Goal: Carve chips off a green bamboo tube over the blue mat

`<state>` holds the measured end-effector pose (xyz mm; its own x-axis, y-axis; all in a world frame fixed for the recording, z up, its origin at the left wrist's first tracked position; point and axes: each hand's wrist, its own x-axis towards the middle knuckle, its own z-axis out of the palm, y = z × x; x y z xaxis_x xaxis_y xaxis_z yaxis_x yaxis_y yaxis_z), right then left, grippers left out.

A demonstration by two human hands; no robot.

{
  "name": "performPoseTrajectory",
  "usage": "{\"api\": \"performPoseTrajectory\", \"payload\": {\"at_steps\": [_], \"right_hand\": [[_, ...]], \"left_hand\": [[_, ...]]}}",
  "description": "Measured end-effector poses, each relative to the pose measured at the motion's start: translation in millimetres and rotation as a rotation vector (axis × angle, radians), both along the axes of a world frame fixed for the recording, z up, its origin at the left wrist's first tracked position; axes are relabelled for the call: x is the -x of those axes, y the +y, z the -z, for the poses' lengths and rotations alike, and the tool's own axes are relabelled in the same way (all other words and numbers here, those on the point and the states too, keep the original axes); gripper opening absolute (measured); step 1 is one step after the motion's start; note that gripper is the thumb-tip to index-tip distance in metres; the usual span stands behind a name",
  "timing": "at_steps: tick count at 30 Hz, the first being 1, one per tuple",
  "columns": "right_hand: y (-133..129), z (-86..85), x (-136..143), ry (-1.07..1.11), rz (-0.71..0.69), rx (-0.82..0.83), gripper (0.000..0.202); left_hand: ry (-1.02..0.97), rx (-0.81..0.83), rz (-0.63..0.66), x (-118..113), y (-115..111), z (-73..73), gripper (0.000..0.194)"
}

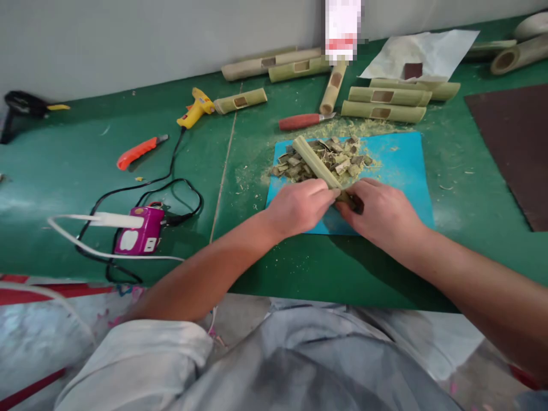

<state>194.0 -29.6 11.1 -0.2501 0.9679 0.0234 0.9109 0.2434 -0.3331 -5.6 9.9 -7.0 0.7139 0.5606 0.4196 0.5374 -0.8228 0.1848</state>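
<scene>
Hands: left hand (299, 206), right hand (381, 212) fingers gripping round green bamboo tube (317, 162) | blue mat (398, 165), chip pile (338, 157)

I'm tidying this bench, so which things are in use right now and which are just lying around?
In use: bamboo piece, held by left hand and right hand; blue mat; bamboo chips.
Lying about: glue gun, orange cutter, red-handled knife, cut bamboo tubes.
</scene>
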Motion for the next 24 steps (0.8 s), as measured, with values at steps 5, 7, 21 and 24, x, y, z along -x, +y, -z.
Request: {"api": "performPoseTrajectory", "payload": {"at_steps": [5,7,21,24], "right_hand": [[-0.1,-0.8,1.2,-0.018,-0.014,0.002,0.018],[-0.8,-1.3,1.2,-0.037,-0.024,0.007,0.018],[-4.5,-9.2,3.7,-0.252,-0.099,0.020,0.027],[-4.2,-7.9,2.4,-0.249,-0.090,0.022,0.028]], "left_hand": [[0.033,-0.054,-0.080,-0.3,-0.2,-1.5,0.037],[0.060,-0.034,0.000,-0.9,0.2,-0.2,0.036],[-0.009,-0.066,-0.053,-0.7,3.3,3.1,0.035],[-0.011,-0.054,-0.069,-1.0,3.5,2.9,0.034]]}}
